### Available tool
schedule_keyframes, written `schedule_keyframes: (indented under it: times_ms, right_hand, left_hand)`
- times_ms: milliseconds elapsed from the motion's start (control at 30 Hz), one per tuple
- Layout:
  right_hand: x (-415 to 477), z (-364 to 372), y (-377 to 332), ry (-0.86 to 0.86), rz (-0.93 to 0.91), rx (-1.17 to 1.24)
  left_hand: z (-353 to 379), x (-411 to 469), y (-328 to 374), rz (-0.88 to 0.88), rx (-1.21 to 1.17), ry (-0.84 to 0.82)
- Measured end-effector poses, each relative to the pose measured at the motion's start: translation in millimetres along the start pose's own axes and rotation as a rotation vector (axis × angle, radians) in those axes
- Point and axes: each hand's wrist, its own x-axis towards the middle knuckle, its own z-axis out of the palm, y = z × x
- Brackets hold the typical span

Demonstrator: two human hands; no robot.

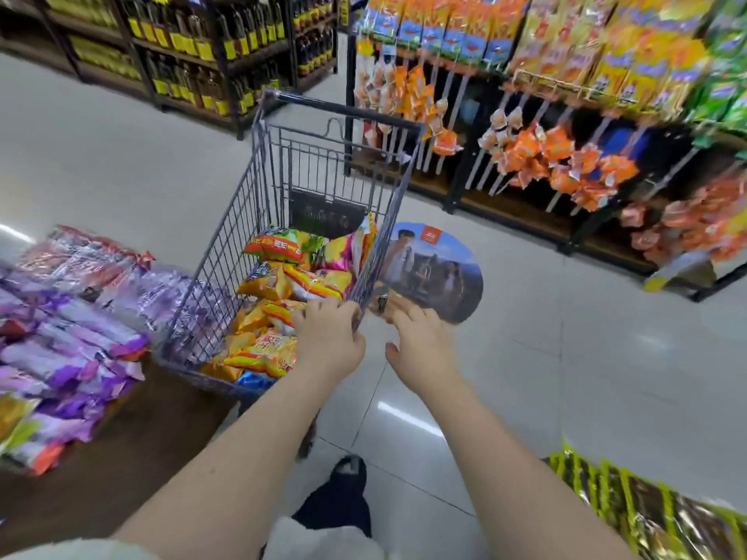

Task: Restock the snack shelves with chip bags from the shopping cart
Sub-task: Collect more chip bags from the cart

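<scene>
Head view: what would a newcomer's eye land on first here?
The wire cart, centre, holding orange and yellow chip bags. Both hands reach to its near right corner, the left hand over the bags, the right hand open just outside. At left lie purple packs; orange packs hang at right.

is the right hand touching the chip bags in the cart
Apart. The head view shows the right hand outside the cart, beyond its wire side wall and over the floor, while the chip bags lie inside.
</scene>
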Motion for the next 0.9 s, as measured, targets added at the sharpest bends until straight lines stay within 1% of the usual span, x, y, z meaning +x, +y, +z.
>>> schedule_keyframes:
  times_ms: [167, 333, 433, 567, 667, 800, 900]
  right_hand:
    - [114.2, 8.6, 13.2, -0.013, -0.109, -0.034]
    - [225.5, 13.7, 13.7, -0.047, -0.244, -0.027]
    - [282.7, 18.0, 8.1, -0.083, -0.289, 0.000]
    - [342.4, 28.8, -1.2, -0.163, -0.368, 0.040]
    - [382.9, 45.2, -8.6, -0.243, -0.438, 0.037]
    - [436.8, 82.4, -17.1, -0.396, -0.494, 0.081]
    - [479.8, 110.4, -24.8, -0.497, -0.581, 0.063]
  left_hand:
    - [17.6, 98.8, -24.0, -0.191, -0.004, 0.002]
    - [20.9, 196.7, -49.4, -0.296, 0.018, -0.013]
    - [11.9, 243.2, -65.4, -0.358, 0.004, 0.025]
    - [1.8, 283.0, -83.0, -0.456, -0.023, 0.053]
    - [9.8, 300.3, -103.6, -0.566, -0.016, 0.059]
    - [36.8, 312.0, -128.8, -0.734, -0.017, -0.004]
    - [58.5, 326.9, -147.8, -0.865, -0.023, -0.049]
